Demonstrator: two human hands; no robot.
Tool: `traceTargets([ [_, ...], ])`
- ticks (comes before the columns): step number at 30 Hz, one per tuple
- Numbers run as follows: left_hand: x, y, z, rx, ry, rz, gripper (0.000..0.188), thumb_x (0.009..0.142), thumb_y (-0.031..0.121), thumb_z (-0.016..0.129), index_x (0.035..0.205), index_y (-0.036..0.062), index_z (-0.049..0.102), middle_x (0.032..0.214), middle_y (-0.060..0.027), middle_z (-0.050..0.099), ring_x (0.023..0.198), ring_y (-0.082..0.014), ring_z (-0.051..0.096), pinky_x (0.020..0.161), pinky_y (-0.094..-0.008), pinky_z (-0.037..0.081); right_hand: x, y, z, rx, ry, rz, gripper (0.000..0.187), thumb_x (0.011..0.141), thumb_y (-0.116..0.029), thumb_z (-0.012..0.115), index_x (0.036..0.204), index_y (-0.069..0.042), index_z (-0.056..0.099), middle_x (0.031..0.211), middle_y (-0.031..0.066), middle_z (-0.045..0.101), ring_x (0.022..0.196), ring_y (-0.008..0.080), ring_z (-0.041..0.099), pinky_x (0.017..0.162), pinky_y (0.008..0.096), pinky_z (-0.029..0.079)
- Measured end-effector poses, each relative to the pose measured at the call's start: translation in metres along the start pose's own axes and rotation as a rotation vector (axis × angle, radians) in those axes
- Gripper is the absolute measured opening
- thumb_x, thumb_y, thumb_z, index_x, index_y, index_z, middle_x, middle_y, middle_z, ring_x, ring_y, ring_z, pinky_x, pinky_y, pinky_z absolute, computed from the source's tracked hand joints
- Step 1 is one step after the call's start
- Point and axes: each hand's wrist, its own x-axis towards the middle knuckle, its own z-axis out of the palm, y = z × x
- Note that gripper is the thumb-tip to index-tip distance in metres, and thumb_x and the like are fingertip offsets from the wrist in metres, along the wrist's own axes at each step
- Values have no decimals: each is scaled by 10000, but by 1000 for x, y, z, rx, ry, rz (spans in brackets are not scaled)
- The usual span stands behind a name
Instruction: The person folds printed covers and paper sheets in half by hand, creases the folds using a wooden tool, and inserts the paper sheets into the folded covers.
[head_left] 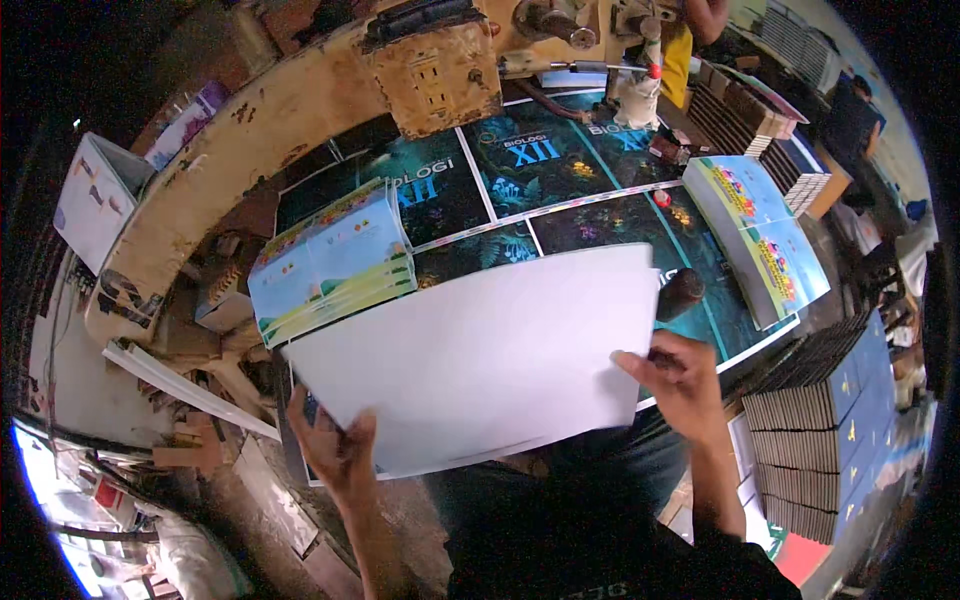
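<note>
One white sheet (480, 360) spans between my left hand (340, 452), half open at the sheet's lower-left edge with a hold I cannot confirm, and my right hand (688, 388), pinching its right edge, long axis slanting up rightward over dark posters (560, 180).

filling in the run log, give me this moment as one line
left hand: holds white sheet, left side | right hand: same sheet, right side | beneath: dark printed covers
</note>
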Motion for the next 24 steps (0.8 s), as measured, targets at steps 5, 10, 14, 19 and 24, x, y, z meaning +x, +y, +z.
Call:
traceTargets([
  [5,2,-40,-56,65,-235,49,568,775,20,814,1261,32,521,1136,-122,629,1074,-202,594,929,-372,497,-1,5,-12,65,-69,-162,207,858,-60,769,1023,41,698,950,94,712,853,134,663,768,269,533],
  [10,-23,-9,-10,-146,-188,-80,334,822,75,790,1082,47,581,1038,-88,630,929,-200,617,832,-336,514,-14,21,5,18,-136,-247,414,765,41,811,1080,-5,547,951,61,614,925,168,617,879,292,480],
  [14,-23,-12,-20,74,-226,76,198,848,68,757,959,28,599,904,-90,636,833,-160,612,785,-293,496,-22,33,16,181,-23,-149,354,780,28,801,1009,-3,533,918,79,627,905,154,624,852,283,488],
  [19,-31,-22,-28,119,-203,1,177,889,122,721,963,4,612,850,-54,596,793,-143,577,737,-269,461,-15,25,15,149,-81,-128,294,807,44,764,1011,18,554,935,85,645,933,128,626,841,270,500],
  [24,-31,-37,-24,121,-217,-39,254,944,171,658,1106,-12,588,1051,-80,560,935,-160,543,808,-265,435,-14,33,17,185,-11,-130,281,839,58,722,1072,30,567,1031,75,603,1022,153,602,897,291,492],
])
